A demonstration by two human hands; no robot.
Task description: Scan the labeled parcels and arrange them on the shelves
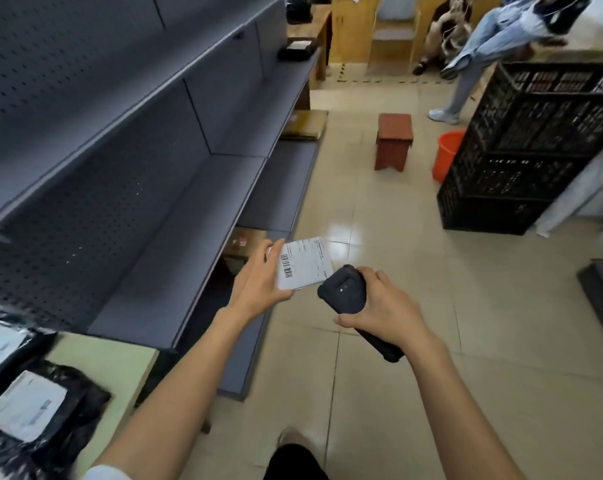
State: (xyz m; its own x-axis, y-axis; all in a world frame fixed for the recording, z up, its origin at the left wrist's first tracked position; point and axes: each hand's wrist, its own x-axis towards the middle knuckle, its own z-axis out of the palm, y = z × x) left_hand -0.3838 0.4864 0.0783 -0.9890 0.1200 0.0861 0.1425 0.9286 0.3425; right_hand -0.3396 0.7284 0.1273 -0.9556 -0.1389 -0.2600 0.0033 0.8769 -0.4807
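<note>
Left hand (258, 278) pinching one labeled parcel (305, 263), right hand (384, 306) clamped on one scanner (345, 294)

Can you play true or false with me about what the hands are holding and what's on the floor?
1. The left hand holds a parcel with a white barcode label. True.
2. The right hand holds nothing. False: it grips a black handheld scanner.
3. A small brown stool stands on the tiled floor. True.
4. The bucket beside the black crates is blue. False: it is orange.
5. Black parcels with white labels lie on the table at lower left. True.
</note>
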